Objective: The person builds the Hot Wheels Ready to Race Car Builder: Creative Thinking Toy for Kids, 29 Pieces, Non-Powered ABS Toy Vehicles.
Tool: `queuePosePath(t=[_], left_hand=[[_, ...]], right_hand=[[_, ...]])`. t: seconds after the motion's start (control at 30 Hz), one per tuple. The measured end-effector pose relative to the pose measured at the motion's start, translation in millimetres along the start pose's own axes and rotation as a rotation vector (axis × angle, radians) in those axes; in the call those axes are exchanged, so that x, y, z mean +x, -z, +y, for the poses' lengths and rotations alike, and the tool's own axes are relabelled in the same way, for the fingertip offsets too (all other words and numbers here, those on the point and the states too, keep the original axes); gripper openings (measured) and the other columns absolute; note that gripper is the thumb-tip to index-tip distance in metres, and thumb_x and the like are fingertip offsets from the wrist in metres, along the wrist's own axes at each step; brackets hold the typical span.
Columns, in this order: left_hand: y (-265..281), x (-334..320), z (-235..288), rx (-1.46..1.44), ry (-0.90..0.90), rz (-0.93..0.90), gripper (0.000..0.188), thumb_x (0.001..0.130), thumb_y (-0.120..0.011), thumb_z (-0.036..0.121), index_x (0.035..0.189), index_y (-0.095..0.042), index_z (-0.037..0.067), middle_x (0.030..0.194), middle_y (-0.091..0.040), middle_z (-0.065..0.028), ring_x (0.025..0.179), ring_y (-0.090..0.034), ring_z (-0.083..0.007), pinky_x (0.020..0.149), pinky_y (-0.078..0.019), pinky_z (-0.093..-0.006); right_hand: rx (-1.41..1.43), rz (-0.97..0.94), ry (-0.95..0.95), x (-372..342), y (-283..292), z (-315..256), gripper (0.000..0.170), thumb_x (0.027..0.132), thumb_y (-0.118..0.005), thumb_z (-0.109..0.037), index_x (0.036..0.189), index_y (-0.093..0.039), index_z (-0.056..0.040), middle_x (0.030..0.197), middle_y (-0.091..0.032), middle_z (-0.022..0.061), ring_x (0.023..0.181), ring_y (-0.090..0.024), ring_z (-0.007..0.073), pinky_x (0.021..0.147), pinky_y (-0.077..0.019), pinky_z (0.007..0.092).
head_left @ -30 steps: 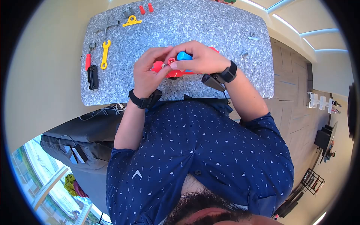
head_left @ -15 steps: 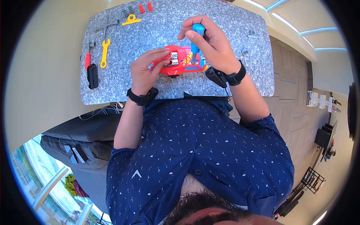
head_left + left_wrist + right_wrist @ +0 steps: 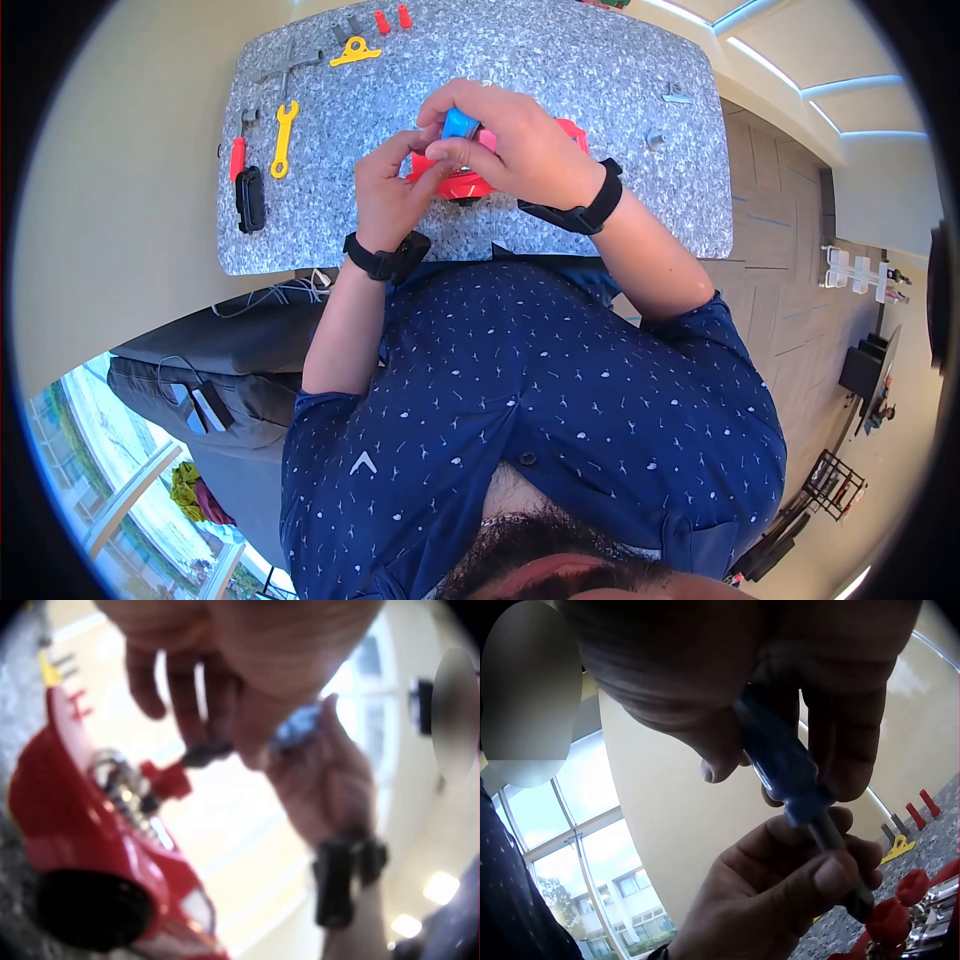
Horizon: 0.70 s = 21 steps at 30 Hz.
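A red toy car (image 3: pixel 465 187) stands on the speckled table, partly hidden by both hands. My right hand (image 3: pixel 530 150) grips the blue handle of a toy screwdriver (image 3: pixel 784 761), which slants down toward the car. Lower on the same tool, my left hand (image 3: pixel 772 892) pinches its grey shaft between thumb and fingers. The screwdriver's tip meets a red plastic piece (image 3: pixel 171 781) on the car's silver engine (image 3: pixel 116 784). A second red piece (image 3: pixel 913 886) sits beside it in the right wrist view.
On the table's left are a yellow wrench (image 3: pixel 284 140), a red-handled tool (image 3: pixel 237 160), a black case (image 3: pixel 250 200) and a grey T-shaped part (image 3: pixel 290 66). A yellow bracket (image 3: pixel 356 52) and red pegs (image 3: pixel 382 22) lie at the back. A small grey piece (image 3: pixel 655 142) is at right.
The right hand first lifted the screwdriver away to the right, showing the car's hood, then brought it back left over the engine. The left hand moved from the red piece to the screwdriver's shaft.
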<state>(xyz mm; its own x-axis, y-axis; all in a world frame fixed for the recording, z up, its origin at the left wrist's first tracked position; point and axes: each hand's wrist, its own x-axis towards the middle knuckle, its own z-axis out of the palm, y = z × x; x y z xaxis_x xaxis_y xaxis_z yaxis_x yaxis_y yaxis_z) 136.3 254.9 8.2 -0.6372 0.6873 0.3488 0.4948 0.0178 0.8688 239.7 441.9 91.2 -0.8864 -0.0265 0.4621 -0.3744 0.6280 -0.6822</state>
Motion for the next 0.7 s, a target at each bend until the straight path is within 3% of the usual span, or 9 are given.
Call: queuePosePath(t=[0.07,0.17,0.27,0.37,0.53,0.6,0.67,0.7], left_hand=[[-2,0,-2,-0.08,0.026,0.005,0.032,0.09,-0.088,0.007,0.12,-0.078,0.002,0.107,-0.082,-0.0091,0.099,-0.077,-0.015,0.088,-0.059,-0.0317],[-3,1,-3,-0.147,0.08,-0.027,0.025,0.091,-0.087,0.007,0.115,-0.08,0.004,0.102,-0.082,-0.0081,0.094,-0.077,-0.0136,0.084,-0.059,-0.0307],[1,3,-8,-0.161,0.107,-0.096,0.026,0.092,-0.087,0.008,0.116,-0.08,0.004,0.102,-0.082,-0.007,0.093,-0.075,-0.0113,0.083,-0.0591,-0.0297],[0,4,-15,-0.176,0.061,-0.089,0.028,0.092,-0.087,0.008,0.119,-0.079,0.003,0.103,-0.082,-0.0065,0.092,-0.074,-0.0099,0.081,-0.0593,-0.0295],[0,5,-9,-0.2,0.102,-0.111,0.029,0.095,-0.083,0.005,0.123,-0.076,0.0,0.106,-0.082,-0.0076,0.096,-0.075,-0.0117,0.085,-0.0598,-0.03],[4,7,6,-0.141,0.121,-0.171,0.03,0.097,-0.081,0.001,0.126,-0.072,-0.003,0.109,-0.08,-0.0084,0.1,-0.075,-0.0135,0.089,-0.0594,-0.0297],[3,8,-1,-0.204,0.128,-0.187,0.033,0.098,-0.08,0.003,0.13,-0.072,-0.001,0.109,-0.082,-0.0092,0.102,-0.076,-0.0144,0.089,-0.0607,-0.0312],[2,7,-4,-0.237,0.135,-0.192,0.035,0.098,-0.079,0.005,0.133,-0.073,0.001,0.109,-0.082,-0.0096,0.102,-0.077,-0.0148,0.089,-0.0613,-0.0319]], right_hand=[[-0.012,0.012,-0.038,-1,-2,-2,0.03,0.097,-0.077,-0.015,0.125,-0.068,-0.0102,0.112,-0.075,0.0093,0.103,-0.072,0.0349,0.092,-0.0563,0.0468],[-0.006,-0.005,0.054,3,8,-6,0.037,0.1,-0.074,-0.01,0.136,-0.068,-0.0085,0.12,-0.076,0.0113,0.106,-0.075,0.0315,0.094,-0.059,0.0414],[0.066,-0.023,0.088,5,15,-11,0.035,0.095,-0.076,-0.009,0.13,-0.07,-0.0085,0.113,-0.075,0.0102,0.104,-0.072,0.0357,0.092,-0.0572,0.0465],[0.111,-0.048,0.197,7,16,0,0.031,0.092,-0.077,-0.008,0.123,-0.074,-0.007,0.114,-0.075,0.011,0.1,-0.072,0.0338,0.087,-0.0586,0.0433],[-0.128,0.027,0.005,4,18,-12,0.03,0.091,-0.082,-0.01,0.121,-0.078,-0.0096,0.114,-0.076,0.0108,0.09,-0.071,0.0277,0.08,-0.059,0.0388],[-0.1,0.051,-0.03,4,19,-15,0.033,0.088,-0.087,-0.015,0.12,-0.079,-0.0099,0.111,-0.075,0.0091,0.084,-0.069,0.0233,0.076,-0.0573,0.0354],[0.099,0.057,-0.045,5,19,-16,0.035,0.085,-0.093,-0.02,0.116,-0.08,-0.0089,0.108,-0.075,0.0063,0.077,-0.065,0.0172,0.07,-0.0544,0.0301],[0.104,0.062,0.048,6,15,-6,0.036,0.084,-0.094,-0.022,0.115,-0.08,-0.0092,0.107,-0.074,0.0059,0.075,-0.063,0.0161,0.068,-0.053,0.0295]])
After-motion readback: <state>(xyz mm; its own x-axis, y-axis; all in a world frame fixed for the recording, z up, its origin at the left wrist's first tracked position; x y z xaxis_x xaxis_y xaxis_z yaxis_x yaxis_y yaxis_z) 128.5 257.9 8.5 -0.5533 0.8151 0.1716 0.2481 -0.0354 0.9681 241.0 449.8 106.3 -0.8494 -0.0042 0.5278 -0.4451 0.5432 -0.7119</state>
